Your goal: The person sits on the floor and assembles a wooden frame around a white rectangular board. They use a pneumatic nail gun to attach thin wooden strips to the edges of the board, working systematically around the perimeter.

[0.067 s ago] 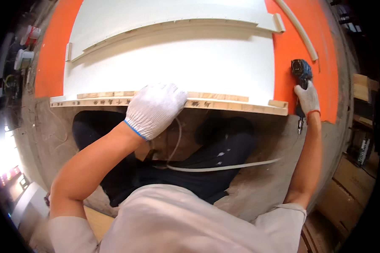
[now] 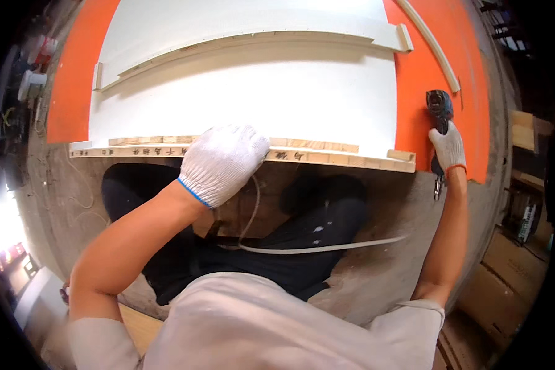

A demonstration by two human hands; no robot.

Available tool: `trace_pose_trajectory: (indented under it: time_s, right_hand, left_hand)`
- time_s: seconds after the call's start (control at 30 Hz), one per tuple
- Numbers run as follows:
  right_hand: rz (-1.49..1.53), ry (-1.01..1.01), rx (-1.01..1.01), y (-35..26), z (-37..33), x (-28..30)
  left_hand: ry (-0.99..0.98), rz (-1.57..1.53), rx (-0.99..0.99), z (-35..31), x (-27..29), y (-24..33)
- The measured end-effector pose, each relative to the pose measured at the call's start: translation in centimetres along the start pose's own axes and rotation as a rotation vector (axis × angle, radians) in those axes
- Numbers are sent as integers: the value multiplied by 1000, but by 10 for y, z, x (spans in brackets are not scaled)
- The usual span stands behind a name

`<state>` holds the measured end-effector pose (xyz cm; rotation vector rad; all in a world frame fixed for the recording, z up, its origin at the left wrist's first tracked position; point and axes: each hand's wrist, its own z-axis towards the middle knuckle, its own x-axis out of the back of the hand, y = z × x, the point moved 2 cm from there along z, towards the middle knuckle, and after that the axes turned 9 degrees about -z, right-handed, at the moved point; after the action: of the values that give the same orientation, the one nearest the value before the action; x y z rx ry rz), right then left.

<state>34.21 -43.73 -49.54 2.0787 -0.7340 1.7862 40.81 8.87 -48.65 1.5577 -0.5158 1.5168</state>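
A large white panel point(image 2: 246, 92) lies in front of me, with pale wooden strips along its near edge. My left hand point(image 2: 225, 165), in a white knit glove with a blue cuff, is closed over the middle of the near wooden edge point(image 2: 333, 158); its fingertips are hidden. Off the panel's right side, my right hand point(image 2: 448, 147), gloved in white with a red cuff, grips a dark nail gun point(image 2: 439, 108). A metal air fitting point(image 2: 438, 188) sticks out from the lower end of its handle.
An orange board point(image 2: 441, 55) lies under the panel. A raised rail point(image 2: 246, 40) crosses the panel farther away. One loose pale strip point(image 2: 430, 40) rests at the far right. A thin white hose point(image 2: 327, 248) runs across my lap. Cardboard boxes point(image 2: 499, 293) stand at right.
The whole view has shifted slightly. The nail gun in my right hand has turned a little. My left hand stays on the panel's near edge.
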Motion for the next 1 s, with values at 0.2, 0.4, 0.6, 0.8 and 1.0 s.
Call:
trace_pose_trajectory:
  time_s: [0.2,0.4,0.6,0.8,1.0]
  right_hand:
    - [376,-113,61,-71,-39,99]
    - [331,-67,533,-162,-52,104]
    - [-71,-672,856,-284,-67,106]
    - [-239,-734,1010,-309,-58,80]
    - [-266,-707,1000,-306,-63,73]
  left_hand:
    - [5,-83,18,-8,-3,-5]
    - [19,-80,15,-10,-5,-6]
    - [47,-124,19,-13,-2,-5]
    - [52,-152,65,-13,-3,-5]
    - [83,-161,21,-6,3,-3]
